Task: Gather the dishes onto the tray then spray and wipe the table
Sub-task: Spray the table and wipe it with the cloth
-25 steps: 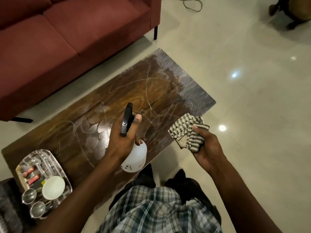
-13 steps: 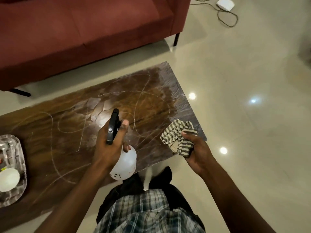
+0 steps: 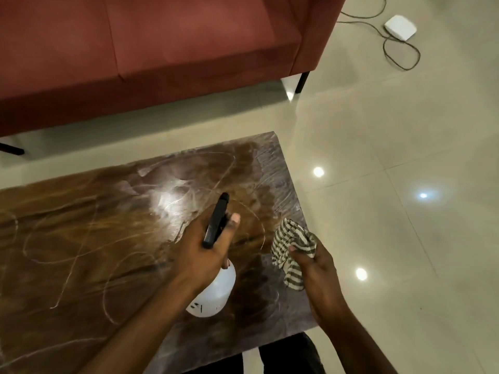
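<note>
**Student:** What differs from the view half a second earlier?

**Tutor:** The camera has swung right and drawn closer. The tray, then at the left edge, has passed out of frame, as has the checked shirt. The white box (image 3: 400,27) and its looped cable (image 3: 402,54) now lie further into the frame. Both grips are unchanged.

**Student:** How do the hands stand?

**Tutor:** The left hand (image 3: 205,252) is curled round the neck of the spray bottle (image 3: 213,290), thumb raised beside the black trigger head (image 3: 216,222). The bottle is tilted, its nozzle pointing away toward the sofa (image 3: 162,49). Its body hangs below the wrist, over the near right part of the counter (image 3: 81,238); whether it touches the surface cannot be told. The right hand (image 3: 318,268) bunches the striped cloth (image 3: 290,244), fingers closed round it, over the counter's right end. The two hands are near each other but apart.

**Student:** And the materials?

**Tutor:**
- **Counter:** rectangular, dark brown wood grain, glossy. It is crossed by pale curved streaks and greyer toward the right end, with one bright reflection.
- **Bottle:** rounded white plastic with small black marks near the base.
- **Cloth:** soft and crumpled, in grey and cream stripes.
- **Sofa:** matt red fabric on a thin black leg (image 3: 302,82).
- **Floor (image 3: 405,157):** polished cream tiles carrying point reflections.
</note>
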`<state>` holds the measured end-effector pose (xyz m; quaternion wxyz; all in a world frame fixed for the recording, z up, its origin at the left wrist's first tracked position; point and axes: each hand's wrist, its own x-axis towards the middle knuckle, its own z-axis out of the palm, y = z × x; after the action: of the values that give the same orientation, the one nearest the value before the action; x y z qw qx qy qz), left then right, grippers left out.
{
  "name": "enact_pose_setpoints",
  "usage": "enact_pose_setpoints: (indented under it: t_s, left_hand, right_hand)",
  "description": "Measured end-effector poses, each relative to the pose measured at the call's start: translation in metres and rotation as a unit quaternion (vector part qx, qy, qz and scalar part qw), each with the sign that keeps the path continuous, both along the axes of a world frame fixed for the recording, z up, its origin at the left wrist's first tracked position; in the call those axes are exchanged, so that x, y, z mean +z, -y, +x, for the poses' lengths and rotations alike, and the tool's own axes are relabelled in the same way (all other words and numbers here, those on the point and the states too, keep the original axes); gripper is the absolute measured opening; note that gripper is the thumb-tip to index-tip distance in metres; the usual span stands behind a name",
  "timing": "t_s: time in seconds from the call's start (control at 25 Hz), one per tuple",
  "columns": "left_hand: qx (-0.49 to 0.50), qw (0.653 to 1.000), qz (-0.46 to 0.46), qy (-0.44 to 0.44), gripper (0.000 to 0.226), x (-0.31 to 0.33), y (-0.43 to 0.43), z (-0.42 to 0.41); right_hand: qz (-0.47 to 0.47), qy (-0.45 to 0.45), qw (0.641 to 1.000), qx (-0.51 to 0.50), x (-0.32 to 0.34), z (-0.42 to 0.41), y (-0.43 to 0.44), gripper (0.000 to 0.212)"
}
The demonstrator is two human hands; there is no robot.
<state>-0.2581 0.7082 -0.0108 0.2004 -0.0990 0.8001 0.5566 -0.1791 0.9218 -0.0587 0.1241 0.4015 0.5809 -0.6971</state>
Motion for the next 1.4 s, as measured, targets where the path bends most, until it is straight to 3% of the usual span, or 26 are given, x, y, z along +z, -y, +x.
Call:
enact_pose_setpoints:
  t_s: [0.12, 0.28, 0.44, 0.72, 0.88, 1.0, 1.2, 1.32, 1.36, 1.4]
  left_hand:
    - [-0.004, 1.0, -0.011, 0.001, 0.021, -0.049, -0.033, -0.054]
    - [0.027, 0.998, -0.048, 0.011, 0.052, -0.099, -0.069, -0.11]
    - [0.031, 0.998, -0.045, 0.043, 0.049, -0.138, -0.09, -0.14]
    - [0.04, 0.994, -0.04, 0.091, 0.053, -0.167, -0.096, -0.15]
    - [0.016, 0.997, -0.025, 0.067, 0.046, -0.161, -0.093, -0.144]
    - [-0.006, 0.999, -0.017, 0.043, 0.041, -0.151, -0.085, -0.135]
    - [0.033, 0.996, -0.006, 0.08, 0.046, -0.145, -0.063, -0.114]
    - [0.028, 0.997, 0.002, 0.075, 0.043, -0.145, -0.053, -0.104]
    - [0.028, 0.997, 0.002, 0.074, 0.043, -0.147, -0.049, -0.102]
    - [0.028, 0.997, 0.005, 0.073, 0.044, -0.148, -0.047, -0.1]
  right_hand:
    - [-0.007, -0.004, 1.0, 0.002, -0.046, -0.029, -0.015, 0.03]
    - [0.032, -0.048, 0.997, 0.045, -0.08, -0.066, -0.042, 0.034]
    - [0.075, -0.119, 0.987, 0.073, -0.103, -0.1, -0.073, 0.039]
    - [0.192, -0.146, 0.968, 0.069, -0.127, -0.163, -0.096, 0.039]
    - [0.287, -0.181, 0.929, 0.146, -0.13, -0.218, -0.087, 0.043]
    - [0.394, -0.193, 0.846, 0.303, -0.146, -0.276, -0.073, 0.059]
    - [0.53, -0.111, 0.639, 0.547, -0.201, -0.313, -0.026, 0.08]
    - [0.485, -0.261, 0.469, 0.69, -0.204, -0.27, -0.047, 0.084]
    - [0.482, -0.288, 0.432, 0.706, -0.205, -0.271, -0.063, 0.082]
    - [0.506, -0.287, 0.436, 0.687, -0.207, -0.282, -0.073, 0.078]
